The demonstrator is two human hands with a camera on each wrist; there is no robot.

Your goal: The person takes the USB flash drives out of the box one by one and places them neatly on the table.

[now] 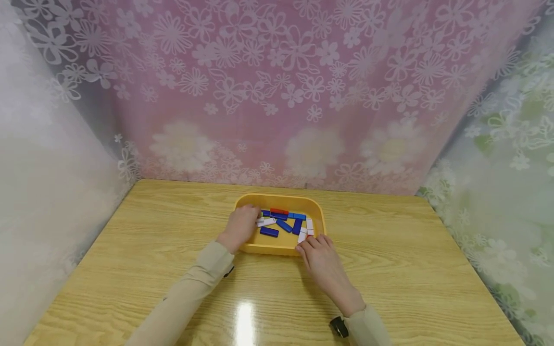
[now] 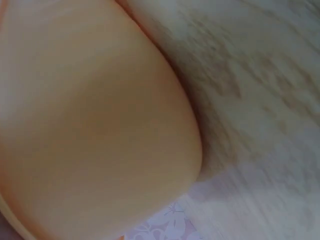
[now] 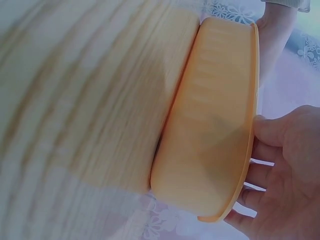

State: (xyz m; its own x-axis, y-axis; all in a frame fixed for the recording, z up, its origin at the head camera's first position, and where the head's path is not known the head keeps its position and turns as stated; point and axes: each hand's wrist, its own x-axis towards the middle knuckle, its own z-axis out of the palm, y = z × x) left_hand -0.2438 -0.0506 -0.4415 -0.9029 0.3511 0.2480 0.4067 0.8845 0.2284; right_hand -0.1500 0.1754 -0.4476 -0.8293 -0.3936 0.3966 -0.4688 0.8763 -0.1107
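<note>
A yellow plastic bin (image 1: 271, 250) holds small rectangular blocks in blue, white and red; some have a seam across them. My left hand (image 1: 242, 226) reaches over the bin's left side, its fingertips down beside a white block (image 1: 266, 222) and a bit of green. Whether those fingers pinch anything is hidden. At the near right corner lies my right hand (image 1: 319, 254), fingers over the rim, close to a white block (image 1: 302, 234) and a red one. In the right wrist view its thumb is at the rim, while the fingertips disappear inside the bin.
The bin stands on a wood-grain table (image 1: 389, 269). A pink flowered curtain (image 1: 277, 120) hangs behind the far edge, with pale cloth on both sides. Pale sleeves cover both arms. Smooth yellow-orange plastic (image 2: 95, 125) fills much of the left wrist view.
</note>
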